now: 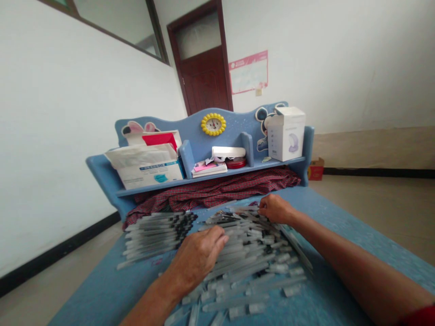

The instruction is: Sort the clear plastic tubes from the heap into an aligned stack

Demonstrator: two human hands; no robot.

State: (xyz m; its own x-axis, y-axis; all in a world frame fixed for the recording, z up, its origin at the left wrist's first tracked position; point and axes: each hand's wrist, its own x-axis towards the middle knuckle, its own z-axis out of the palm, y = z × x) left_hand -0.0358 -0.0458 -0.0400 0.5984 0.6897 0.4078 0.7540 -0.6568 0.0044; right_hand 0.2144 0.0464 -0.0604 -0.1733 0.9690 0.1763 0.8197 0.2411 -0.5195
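Note:
My left hand (pixel 200 253) is over the left side of a loose heap of frosted pen barrels and caps (pixel 241 258), its fingers curled together; what they hold, if anything, is hidden. At the heap's far right edge, my right hand (pixel 276 209) has its fingers pinched close to the pen parts, and I cannot make out what is between them. To the left of my left hand lies a stack of pens (pixel 152 237), side by side, their dark ends pointing right. Several short loose caps (pixel 294 289) are scattered along the near right of the heap.
Behind the pens, a red checked cloth (pixel 217 190) lies along the blue desk (pixel 340 253). The shelf above carries a mask box (pixel 152 176), a paper stack (pixel 209 170), a red round tin (pixel 236 163) and a white box (pixel 287 136). A yellow flower clock (pixel 213 124) is on the backboard.

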